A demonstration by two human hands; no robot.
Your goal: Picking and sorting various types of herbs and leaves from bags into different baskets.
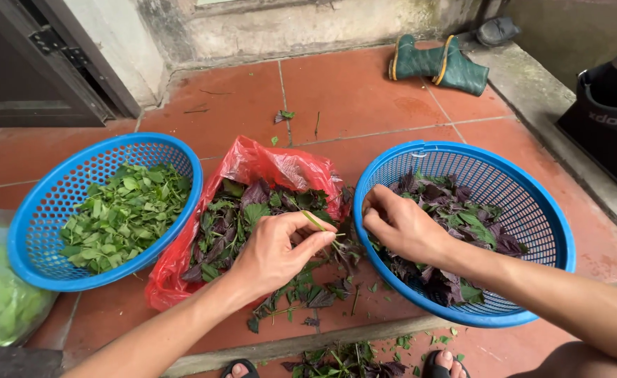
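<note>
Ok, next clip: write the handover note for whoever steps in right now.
Left hand: pinching a thin green stem over the red bag of purple-green leaves.
Right hand: fingers down in the right blue basket, on the purple leaves.
Left blue basket holds green leaves.
Done: both baskets partly filled.
Left: a pile of leaves in the bag, scraps on the tiles.

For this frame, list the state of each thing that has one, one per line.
left hand: pinching a thin green stem
right hand: in the right basket, fingers on purple leaves
left basket: partly filled with green leaves
red bag: open, mixed leaves inside
boots: lying on their sides
</note>
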